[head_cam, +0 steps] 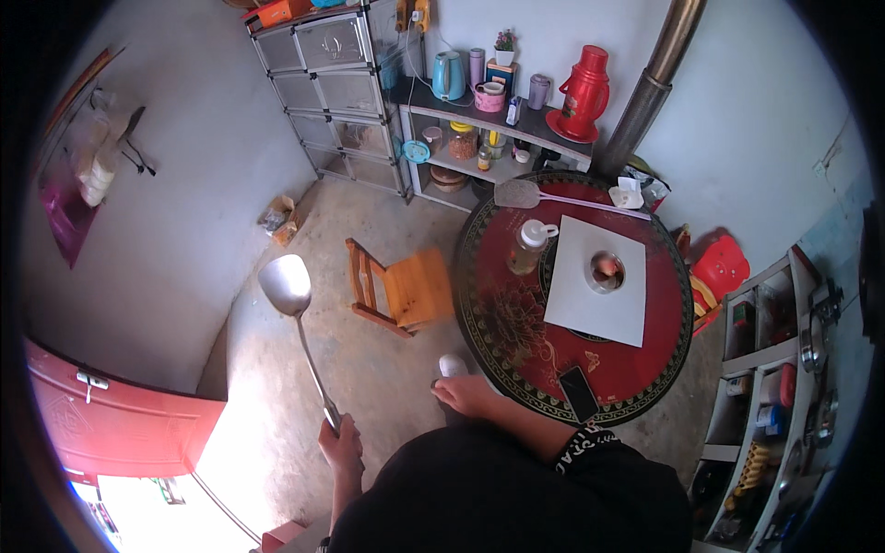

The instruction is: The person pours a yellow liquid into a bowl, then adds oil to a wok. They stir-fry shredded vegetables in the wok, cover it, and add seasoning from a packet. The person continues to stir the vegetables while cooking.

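Observation:
My left hand (341, 446) grips the handle of a metal wok spatula (285, 285) and holds it upright over the concrete floor. My right hand (464, 395) is in front of my body, beside the near left rim of a round red table (498, 332). Its fingers are curled, and whether something small is in them cannot be made out. Close beyond that hand, a rounded whitish thing (453, 365) shows low down. A dark smartphone (579, 394) lies on the table edge nearest my right forearm.
A wooden chair (415, 287) stands left of the table. On the tabletop are a white sheet (574, 304) bearing a glass bowl (606, 272), a lidded bottle (527, 249) and a fly swatter (518, 194). A red door (124, 415) is at left, shelves (733, 359) at right.

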